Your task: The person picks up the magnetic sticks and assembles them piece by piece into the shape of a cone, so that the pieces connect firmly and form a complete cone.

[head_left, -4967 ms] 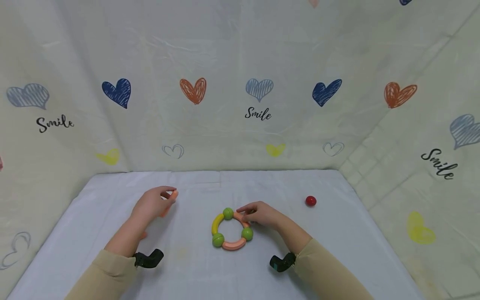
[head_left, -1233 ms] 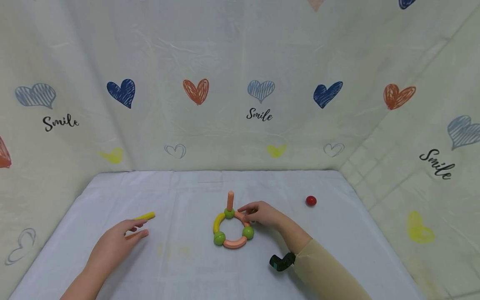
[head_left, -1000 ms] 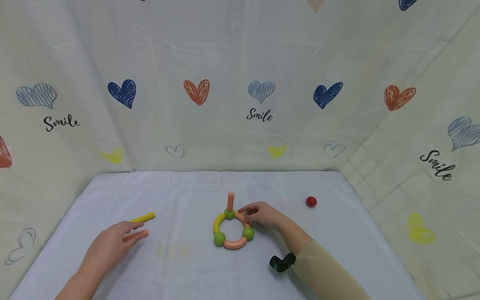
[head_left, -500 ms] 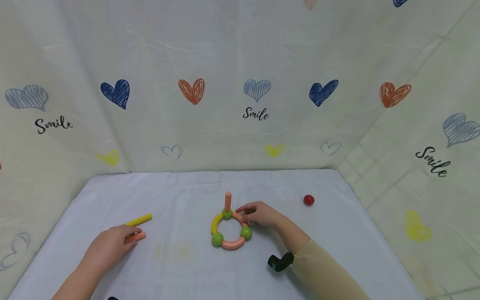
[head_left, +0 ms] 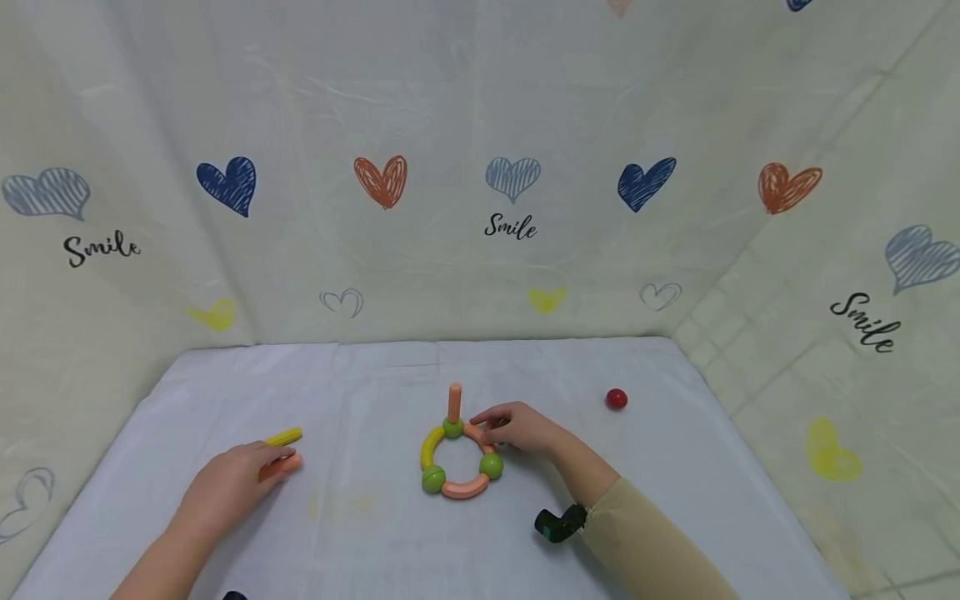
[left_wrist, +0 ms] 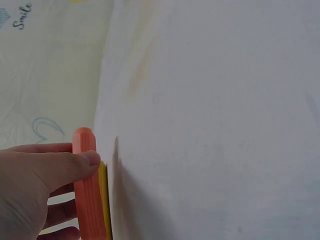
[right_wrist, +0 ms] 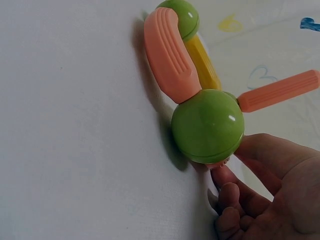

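My left hand (head_left: 225, 490) pinches a straight orange stick (left_wrist: 87, 200) between thumb and fingers at the left of the table. Just beyond it lies a straight yellow stick (head_left: 287, 436), partly hidden by the hand. Mid-table is a ring of green balls (head_left: 491, 465) joined by a curved yellow piece (head_left: 430, 447) and two curved orange pieces (head_left: 465, 488). Another straight orange stick (head_left: 454, 404) stands up from the ring's far ball (head_left: 453, 428). At the ring's right side, my right hand (head_left: 521, 427) grips the curved orange piece, mostly hidden in the right wrist view.
A red ball (head_left: 617, 399) lies on the white cloth (head_left: 570, 367) at the back right. Behind the table hangs a pale curtain (head_left: 450, 108) printed with hearts. A black wrist camera (head_left: 561, 523) sits at the right sleeve.
The orange stick held in the left hand 5 s ago now stands on the ring's far ball. My left hand has moved left and nearer, and its fingers have closed on another orange stick.
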`<state>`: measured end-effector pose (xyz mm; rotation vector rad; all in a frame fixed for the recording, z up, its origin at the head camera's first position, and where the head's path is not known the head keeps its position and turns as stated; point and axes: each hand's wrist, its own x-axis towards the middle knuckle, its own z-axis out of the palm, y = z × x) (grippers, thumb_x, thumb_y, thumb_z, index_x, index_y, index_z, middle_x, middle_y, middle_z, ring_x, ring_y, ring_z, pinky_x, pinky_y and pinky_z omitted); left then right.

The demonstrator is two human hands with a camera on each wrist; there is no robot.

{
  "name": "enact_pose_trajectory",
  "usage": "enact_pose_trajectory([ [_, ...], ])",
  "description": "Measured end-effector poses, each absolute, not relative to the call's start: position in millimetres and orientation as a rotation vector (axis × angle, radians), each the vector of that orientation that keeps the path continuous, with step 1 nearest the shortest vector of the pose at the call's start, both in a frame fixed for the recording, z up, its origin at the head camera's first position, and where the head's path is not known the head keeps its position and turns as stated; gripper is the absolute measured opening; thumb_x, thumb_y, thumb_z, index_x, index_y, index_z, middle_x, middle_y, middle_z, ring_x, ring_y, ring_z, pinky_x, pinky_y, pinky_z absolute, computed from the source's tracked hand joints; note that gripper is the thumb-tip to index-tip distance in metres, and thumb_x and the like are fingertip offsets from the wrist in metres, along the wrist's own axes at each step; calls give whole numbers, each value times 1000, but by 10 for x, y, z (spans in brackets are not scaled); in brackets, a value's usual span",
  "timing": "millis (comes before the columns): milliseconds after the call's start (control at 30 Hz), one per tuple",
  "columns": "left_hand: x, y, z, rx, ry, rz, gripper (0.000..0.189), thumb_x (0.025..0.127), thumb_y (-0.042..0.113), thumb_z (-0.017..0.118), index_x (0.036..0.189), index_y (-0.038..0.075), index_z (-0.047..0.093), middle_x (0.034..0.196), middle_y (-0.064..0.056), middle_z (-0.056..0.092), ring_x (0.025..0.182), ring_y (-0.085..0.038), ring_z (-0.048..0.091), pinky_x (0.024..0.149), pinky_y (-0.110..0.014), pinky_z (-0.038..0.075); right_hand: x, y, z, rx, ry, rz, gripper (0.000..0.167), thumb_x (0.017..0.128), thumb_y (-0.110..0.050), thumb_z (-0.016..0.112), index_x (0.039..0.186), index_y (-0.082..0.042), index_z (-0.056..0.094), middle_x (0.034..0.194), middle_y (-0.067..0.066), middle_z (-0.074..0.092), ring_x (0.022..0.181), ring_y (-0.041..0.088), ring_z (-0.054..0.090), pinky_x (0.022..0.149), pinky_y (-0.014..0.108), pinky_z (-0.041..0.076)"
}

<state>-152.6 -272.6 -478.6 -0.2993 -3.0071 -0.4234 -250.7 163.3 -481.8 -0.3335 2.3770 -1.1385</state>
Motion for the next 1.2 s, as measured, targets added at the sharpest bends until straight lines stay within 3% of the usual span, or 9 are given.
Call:
enact_pose_trajectory([
  [167,-1517,-2543,-4708,-300,-2976,-486,30,87,30,76,112,14,75,116,-11,70,107,-37,64,87,-54,49,-2507,1635,-4817,-337,2379,-1141,30,88,-25,74,119,-23,73,92,1,61,84,17,52,72,31,41],
  [367,-1533,-2263,-4660,-283,-2895,-682,25,89,41,73,111,29,75,99,15,69,92,-13,65,81,-41,52,-2497,1628,-4814,-326,2381,-1143,30,88,-24,74,119,-22,73,93,1,61,84,17,52,72,31,42],
  [467,-1550,-2092,-4639,-282,-2882,-802,26,90,44,71,113,31,73,100,22,67,92,-7,63,81,-36,52,-2496,1627,-4817,-319,2378,-1149,31,88,-24,74,119,-22,73,92,1,61,84,17,52,72,31,42],
  [600,-1561,-1833,-4596,-312,-2850,-920,31,91,44,70,118,28,71,101,22,66,93,-3,62,82,-33,52,-2501,1628,-4824,-326,2370,-1159,31,89,-23,74,119,-21,73,92,1,61,83,17,52,72,31,42],
  [833,-1550,-1365,-4557,-345,-2745,-1121,40,87,23,78,125,27,67,109,18,65,98,-5,64,83,-37,54,-2511,1629,-4823,-321,2380,-1156,30,88,-23,74,119,-22,73,91,1,61,82,17,53,71,30,42],
  [1000,-1523,-1094,-4542,-297,-2679,-1313,40,87,23,79,125,28,67,113,17,64,101,-13,65,86,-43,53,-2506,1619,-4823,-324,2390,-1142,30,89,-24,73,119,-22,73,92,1,61,84,17,52,72,31,42],
  [1200,-1499,-922,-4536,-298,-2592,-1442,38,86,23,79,121,33,67,115,19,64,99,-6,65,86,-43,53,-2503,1618,-4833,-335,2394,-1148,30,90,-23,73,119,-22,73,91,1,61,83,17,52,72,31,41],
])
